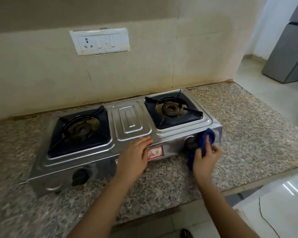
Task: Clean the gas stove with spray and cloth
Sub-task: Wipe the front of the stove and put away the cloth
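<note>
A two-burner steel gas stove [131, 121] sits on the speckled granite counter [248, 127]. My left hand [136, 155] lies flat with straight fingers on the stove's front edge, near the red label. My right hand [206, 160] grips a blue cloth [205, 140] and presses it against the stove's front right corner, beside the right knob [190, 142]. The left knob [80, 175] is uncovered. No spray bottle is in view.
A white switch and socket plate [100, 41] is on the tiled wall behind the stove. The counter ends at the right, where a grey fridge [289, 54] stands on a light tiled floor. The counter's front edge runs just below my arms.
</note>
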